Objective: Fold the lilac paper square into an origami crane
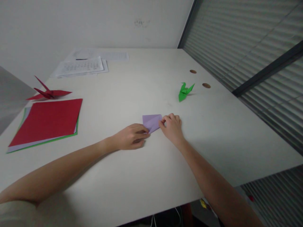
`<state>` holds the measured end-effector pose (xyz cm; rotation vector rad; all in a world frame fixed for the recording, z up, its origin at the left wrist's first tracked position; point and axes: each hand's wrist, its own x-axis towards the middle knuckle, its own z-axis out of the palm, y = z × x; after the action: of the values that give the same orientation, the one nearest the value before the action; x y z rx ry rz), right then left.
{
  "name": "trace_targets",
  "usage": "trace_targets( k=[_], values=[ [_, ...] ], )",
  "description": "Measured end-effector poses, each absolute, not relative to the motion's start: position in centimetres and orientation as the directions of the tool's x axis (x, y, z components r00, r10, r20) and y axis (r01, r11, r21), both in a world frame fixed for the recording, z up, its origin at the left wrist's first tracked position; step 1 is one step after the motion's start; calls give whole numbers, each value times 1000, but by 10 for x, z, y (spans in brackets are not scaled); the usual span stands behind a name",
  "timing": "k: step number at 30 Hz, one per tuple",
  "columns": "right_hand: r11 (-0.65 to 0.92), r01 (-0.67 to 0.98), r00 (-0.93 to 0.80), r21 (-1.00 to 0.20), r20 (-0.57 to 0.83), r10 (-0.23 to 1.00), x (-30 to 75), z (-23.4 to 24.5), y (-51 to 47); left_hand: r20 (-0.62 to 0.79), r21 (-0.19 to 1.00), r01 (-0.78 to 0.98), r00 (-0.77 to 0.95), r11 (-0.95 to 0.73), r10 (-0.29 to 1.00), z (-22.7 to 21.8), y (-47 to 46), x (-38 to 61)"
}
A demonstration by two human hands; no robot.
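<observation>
Head view: a paper [151,121], purple and folded, lies on the table [118,97] near the middle of the scene, between the person's two hands. The left hand [131,136] rests at its near left edge, fingertips touching the paper; whether they pinch it or only press it down, I cannot tell. The right hand [172,126] holds the right corner in a narrow pinch between thumb and forefinger, the other fingers curled. Creases cross the paper, and its near side slants up to the right.

Farther off on the right stands a green crane [184,92], well apart from the hands. Beyond it, two round holes [206,85] open in the table by the right edge, next to the blinds [236,41]. On the left, a red sheet [48,119] tops a small pile, with purple and green edges showing under it. A red crane [50,94], wings spread, sits just beyond that pile. White pages [81,66] with writing lie at the far left, toward the wall [94,25]. Below the near table edge, white cords [153,220] hang.
</observation>
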<state>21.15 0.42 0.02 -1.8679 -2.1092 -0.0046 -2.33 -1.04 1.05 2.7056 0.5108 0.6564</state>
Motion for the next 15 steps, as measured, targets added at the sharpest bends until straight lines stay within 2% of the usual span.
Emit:
trace_targets(
  k=[8,15],
  values=[
    [141,966,-83,-218,256,963,211,-2,5,357,392,272,836,-879,417,13,-12,-23],
    [112,969,-63,-220,218,974,210,-2,6,367,353,279,837,-893,406,14,-14,-22]
  ],
)
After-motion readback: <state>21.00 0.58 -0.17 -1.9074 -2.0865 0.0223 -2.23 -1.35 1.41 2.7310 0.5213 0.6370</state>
